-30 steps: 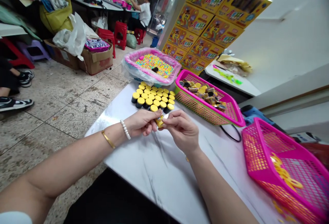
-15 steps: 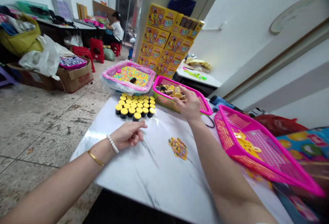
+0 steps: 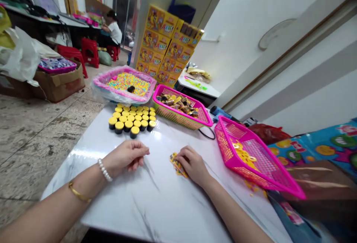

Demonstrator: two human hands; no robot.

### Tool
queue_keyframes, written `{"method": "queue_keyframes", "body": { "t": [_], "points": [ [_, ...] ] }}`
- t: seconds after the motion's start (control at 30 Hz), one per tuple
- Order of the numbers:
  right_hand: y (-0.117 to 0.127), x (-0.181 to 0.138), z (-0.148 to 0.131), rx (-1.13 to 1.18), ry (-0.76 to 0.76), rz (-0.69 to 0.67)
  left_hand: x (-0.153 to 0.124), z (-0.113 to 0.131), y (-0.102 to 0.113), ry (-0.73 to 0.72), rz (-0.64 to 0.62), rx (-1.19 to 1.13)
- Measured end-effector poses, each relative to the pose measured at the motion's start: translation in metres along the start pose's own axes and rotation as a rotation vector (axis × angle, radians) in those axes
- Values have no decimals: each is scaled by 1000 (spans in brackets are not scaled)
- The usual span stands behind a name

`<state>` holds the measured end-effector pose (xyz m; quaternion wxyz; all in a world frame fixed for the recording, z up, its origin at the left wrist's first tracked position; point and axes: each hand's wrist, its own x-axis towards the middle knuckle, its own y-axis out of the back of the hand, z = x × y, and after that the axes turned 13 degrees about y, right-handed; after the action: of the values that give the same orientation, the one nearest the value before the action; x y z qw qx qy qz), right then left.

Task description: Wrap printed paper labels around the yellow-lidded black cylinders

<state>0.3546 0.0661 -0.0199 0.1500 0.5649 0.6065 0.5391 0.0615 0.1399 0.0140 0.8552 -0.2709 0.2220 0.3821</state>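
My left hand (image 3: 129, 156), with a pearl bracelet and a gold bangle at the wrist, hovers over or rests on the white marbled table (image 3: 134, 206); its fingers are curled together and nothing shows in them. In the middle of the table lies a small pile of yellow printed stickers (image 3: 178, 169). My right hand (image 3: 195, 165) is on that pile, thumb and fingertips pinched at a sticker, partly covering it. Beyond my left hand stand several black jars with yellow lids (image 3: 134, 131), upright in close rows.
A plastic-lined pink tub (image 3: 96, 83) of colourful pellets stands at the back left. Beside it a pink basket (image 3: 205, 114) holds small brown-and-yellow jars. Another pink basket (image 3: 267, 181), at right, has yellow rings. Printed yellow boxes (image 3: 156, 44) are stacked behind. A person (image 3: 114, 31) sits far off.
My right hand has come back from the jar basket to the stickers, with no jar showing in it. My left hand's fingers have drawn together. The view has swung right.
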Motion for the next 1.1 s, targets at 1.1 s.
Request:
{"method": "queue_keyframes", "body": {
  "t": [1.1],
  "points": [
    [-52, 115, -77, 830, -255, 59, 1, 13, 11, -425, 354, 16]
  ]
}}
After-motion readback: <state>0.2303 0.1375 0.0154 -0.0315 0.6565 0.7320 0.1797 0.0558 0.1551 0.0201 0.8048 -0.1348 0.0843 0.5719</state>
